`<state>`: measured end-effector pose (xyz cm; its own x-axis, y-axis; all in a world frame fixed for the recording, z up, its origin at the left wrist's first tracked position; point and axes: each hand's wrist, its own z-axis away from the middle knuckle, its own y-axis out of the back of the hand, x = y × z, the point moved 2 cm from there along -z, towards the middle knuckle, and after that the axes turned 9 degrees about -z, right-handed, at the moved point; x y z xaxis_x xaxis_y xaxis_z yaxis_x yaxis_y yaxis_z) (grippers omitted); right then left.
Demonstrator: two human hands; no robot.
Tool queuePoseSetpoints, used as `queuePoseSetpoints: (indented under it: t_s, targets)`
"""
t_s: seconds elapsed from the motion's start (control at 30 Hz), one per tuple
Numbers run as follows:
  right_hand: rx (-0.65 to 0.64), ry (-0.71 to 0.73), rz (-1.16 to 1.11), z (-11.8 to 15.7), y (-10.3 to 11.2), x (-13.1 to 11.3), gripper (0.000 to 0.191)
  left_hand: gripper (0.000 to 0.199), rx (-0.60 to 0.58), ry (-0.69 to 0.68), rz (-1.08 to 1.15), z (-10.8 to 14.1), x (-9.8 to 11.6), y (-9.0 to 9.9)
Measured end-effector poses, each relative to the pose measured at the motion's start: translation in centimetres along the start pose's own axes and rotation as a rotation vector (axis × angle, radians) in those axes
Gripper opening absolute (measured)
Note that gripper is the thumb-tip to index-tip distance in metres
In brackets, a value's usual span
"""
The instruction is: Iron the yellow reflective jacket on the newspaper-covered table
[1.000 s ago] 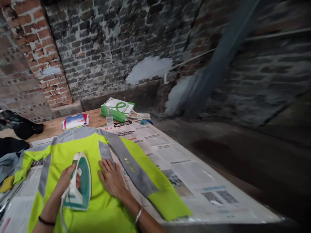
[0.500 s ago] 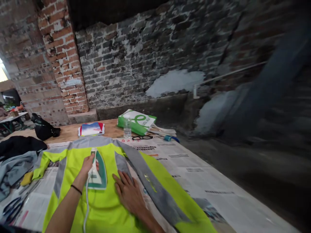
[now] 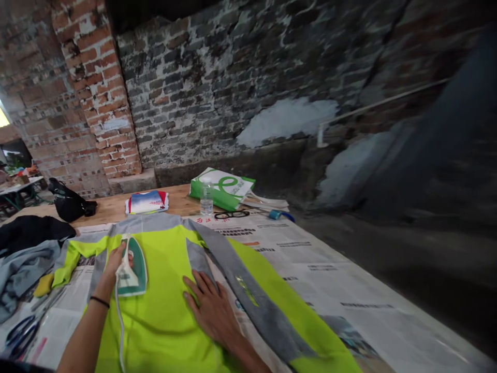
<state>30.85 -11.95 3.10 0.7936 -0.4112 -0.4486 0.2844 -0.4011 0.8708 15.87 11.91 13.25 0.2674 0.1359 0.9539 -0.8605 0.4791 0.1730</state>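
A neon yellow and grey long-sleeved garment lies spread on newspaper. My left hand is wrapped round the handle of a green and white iron, which rests on the garment's left part, its tip pointing away from me. A white cord runs from the iron towards me. My right hand lies flat with fingers spread on the garment's right side, beside the grey panel and the sleeve.
Scissors, a yellow sponge-like piece and grey cloth lie left. Behind are a black bag, folded packet, bottle, green-white bag, glasses and a blue object. A brick wall stands beyond.
My left hand has moved the iron to the left across the garment. My right hand stays flat at nearly the same place on the cloth. The view has shifted slightly.
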Motion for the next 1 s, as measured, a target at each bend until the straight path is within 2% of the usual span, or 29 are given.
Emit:
queuePoseSetpoints:
  t_s: [0.1, 0.2, 0.37, 0.47, 0.53, 0.63, 0.83, 0.9, 1.0]
  targets:
    - [-0.010, 0.006, -0.007, -0.2, 0.0, 0.0, 0.049, 0.038, 0.035, 0.005, -0.003, -2.0, 1.6, -0.7]
    - [-0.019, 0.018, -0.014, -0.4, 0.0, 0.0, 0.050, 0.037, 0.057, 0.024, -0.016, -2.1, 2.0, -0.6]
    - [0.022, 0.029, -0.024, -0.5, -0.4, 0.2, 0.049, 0.038, -0.006, 0.039, -0.055, 1.1, 0.1, 0.1]
    - [0.060, 0.054, -0.031, -0.5, -0.8, 0.3, 0.049, 0.040, -0.072, 0.031, -0.066, 3.5, -1.3, -0.1]
    - [0.071, 0.059, -0.038, -0.4, -0.9, 0.4, 0.049, 0.040, -0.106, 0.024, -0.064, 4.0, -1.6, -0.6]
    - [0.075, 0.054, -0.046, -0.3, -0.8, 0.3, 0.048, 0.038, -0.116, 0.022, -0.054, 2.7, -0.9, -1.6]
    - [0.071, 0.033, -0.040, -0.3, -0.4, 0.0, 0.048, 0.037, -0.064, 0.039, -0.037, -3.1, 2.2, -3.9]
    - [0.080, 0.034, -0.045, -0.4, -0.3, -0.1, 0.049, 0.041, -0.053, 0.037, -0.032, -3.8, 2.5, -4.2]
    - [0.077, 0.032, -0.056, -0.5, -0.2, -0.2, 0.049, 0.043, -0.053, 0.018, -0.025, -2.9, 2.2, -3.7]
